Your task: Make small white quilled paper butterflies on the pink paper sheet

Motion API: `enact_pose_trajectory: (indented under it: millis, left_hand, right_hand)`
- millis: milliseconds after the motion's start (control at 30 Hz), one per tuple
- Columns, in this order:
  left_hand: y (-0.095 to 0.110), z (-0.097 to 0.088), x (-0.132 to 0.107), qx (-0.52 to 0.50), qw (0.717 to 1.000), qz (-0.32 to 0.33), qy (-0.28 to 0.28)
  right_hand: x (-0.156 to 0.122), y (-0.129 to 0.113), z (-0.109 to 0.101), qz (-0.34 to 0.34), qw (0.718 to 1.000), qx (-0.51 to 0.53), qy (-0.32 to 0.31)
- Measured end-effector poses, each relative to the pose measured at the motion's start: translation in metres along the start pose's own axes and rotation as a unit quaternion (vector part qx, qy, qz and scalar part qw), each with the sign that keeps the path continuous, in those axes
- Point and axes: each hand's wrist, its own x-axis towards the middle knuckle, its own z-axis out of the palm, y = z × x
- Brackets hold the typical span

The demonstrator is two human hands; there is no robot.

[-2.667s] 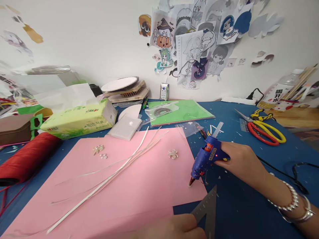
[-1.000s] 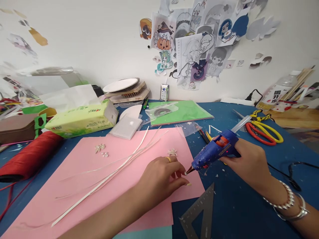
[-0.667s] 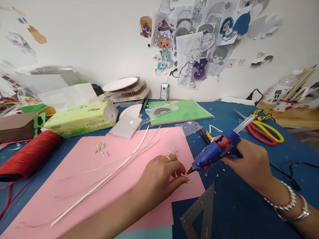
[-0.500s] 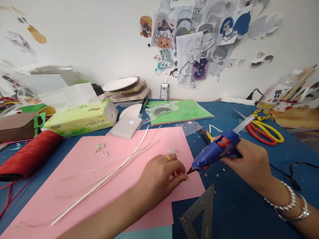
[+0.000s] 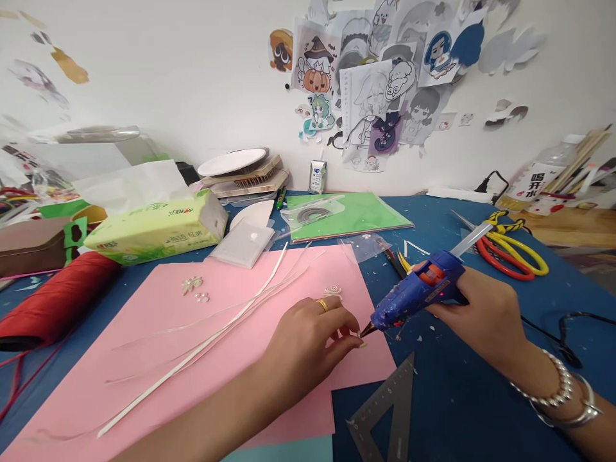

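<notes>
Fingers (image 5: 344, 317) of left hand (image 5: 303, 340): curled, thumb and forefinger tips close together, just inside the right edge of the pink sheet (image 5: 250, 385). May be pinching something tiny; too small to tell. Right hand (image 5: 486, 314): beyond the sheet's right edge, fingers wrapped round the handle of the blue glue gun (image 5: 416, 289).

Key relation: gun's long axis slants down and inward across the sheet's right edge, rear end well off the sheet, nozzle (image 5: 367, 330) above it and aimed at the left fingertips. Touching or a slight gap there, can't say. Left hand nearer the nozzle, right hand nearer the rear.

Also: scroll ornament (image 5: 332, 292) toward the sheet's far right corner, partly behind left hand; leafy ornament (image 5: 192, 285) and pearly beads (image 5: 202, 297) near its far left corner. Triangle ruler (image 5: 403, 410) on the desk (image 5: 462, 398), off the sheet's near right corner.
</notes>
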Motion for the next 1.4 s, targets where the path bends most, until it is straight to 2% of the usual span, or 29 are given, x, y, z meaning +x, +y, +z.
enact_pose_trajectory:
  millis: [200,800,1400]
  left_hand:
    - [0.0017,-0.0004,0.0001,0.004,1.0,-0.004,-0.005]
    - [0.0001,-0.0006,-0.0002,0.008,1.0,0.009,0.011]
    - [0.0,-0.0007,0.0008,-0.001,1.0,-0.003,0.014]
  right_hand:
    - [-0.001,0.0002,0.0,0.007,1.0,0.005,-0.012]
    - [-0.0006,0.0021,0.0007,-0.007,1.0,-0.011,0.024]
    - [0.0002,0.0,0.0,0.011,1.0,-0.013,0.021]
